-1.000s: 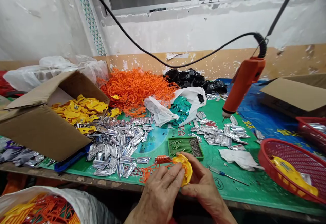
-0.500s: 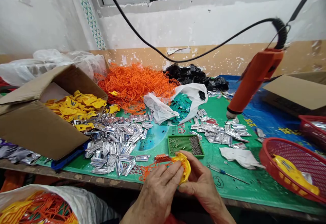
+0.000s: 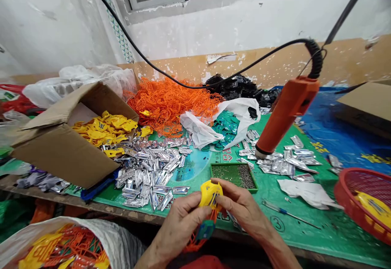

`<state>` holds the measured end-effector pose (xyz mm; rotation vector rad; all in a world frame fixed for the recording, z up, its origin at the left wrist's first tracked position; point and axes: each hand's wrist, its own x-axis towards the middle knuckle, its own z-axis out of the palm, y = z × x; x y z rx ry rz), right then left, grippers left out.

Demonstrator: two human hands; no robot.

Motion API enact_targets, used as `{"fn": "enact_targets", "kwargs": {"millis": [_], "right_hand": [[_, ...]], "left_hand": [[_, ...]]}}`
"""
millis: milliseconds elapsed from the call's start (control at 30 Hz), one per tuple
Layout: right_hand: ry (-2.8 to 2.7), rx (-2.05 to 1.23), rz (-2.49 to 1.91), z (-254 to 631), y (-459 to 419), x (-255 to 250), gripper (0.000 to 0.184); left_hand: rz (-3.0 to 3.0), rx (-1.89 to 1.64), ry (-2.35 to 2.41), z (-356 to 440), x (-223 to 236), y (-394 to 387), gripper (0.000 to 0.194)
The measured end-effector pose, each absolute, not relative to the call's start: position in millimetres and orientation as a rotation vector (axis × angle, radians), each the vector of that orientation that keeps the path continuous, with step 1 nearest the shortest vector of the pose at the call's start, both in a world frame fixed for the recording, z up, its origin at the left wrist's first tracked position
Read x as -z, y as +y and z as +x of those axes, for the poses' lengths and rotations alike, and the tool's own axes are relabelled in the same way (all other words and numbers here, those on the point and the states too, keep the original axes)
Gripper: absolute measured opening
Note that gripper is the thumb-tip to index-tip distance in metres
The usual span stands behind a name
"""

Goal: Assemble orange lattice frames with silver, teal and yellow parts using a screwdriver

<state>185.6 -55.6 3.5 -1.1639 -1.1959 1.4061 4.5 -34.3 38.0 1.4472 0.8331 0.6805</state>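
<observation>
A yellow plastic piece [image 3: 210, 193] sits just above the front edge of the bench [image 3: 100, 208], clamped between the fingers and thumbs of the left hand [image 3: 180, 224] and the right hand [image 3: 241, 208]. Below it dangle an orange plastic lattice [image 3: 195, 242] and one teal tag [image 3: 205, 230]. Just ahead lies one green tray of tiny dark beads [image 3: 232, 164]. To the left spreads a heap of silver foil pieces [image 3: 146, 175], beside one cardboard box [image 3: 61, 155] of yellow parts [image 3: 104, 128]. Further back sits a mound of orange lattices [image 3: 171, 106]. To the right, one orange tool [image 3: 287, 114] hangs from a coiled cord above the green mat [image 3: 308, 236], with a screwdriver [image 3: 287, 214] lying near the hands. One red basket [image 3: 345, 191] is cut off at the right edge. A white sack [image 3: 119, 240] of orange and yellow plastic sits below the bench, at the lower left.
</observation>
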Motion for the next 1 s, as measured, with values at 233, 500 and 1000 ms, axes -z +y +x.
{"fn": "enact_targets", "kwargs": {"millis": [233,500,1000], "right_hand": [[-1.18,-1.486,-1.161,177,-52,-1,0.039],[-1.22,-1.482,-1.244,175,-56,4,0.04],[-0.814,0.049,-1.726,261,-68,-41,0.046]], "left_hand": [[0.716,-0.636,0.781,4,-9,-25,0.038],[0.748,-0.526,0.8,2,0,-18,0.038],[0.587,-0.566,0.838,10,-2,-22,0.029]]}}
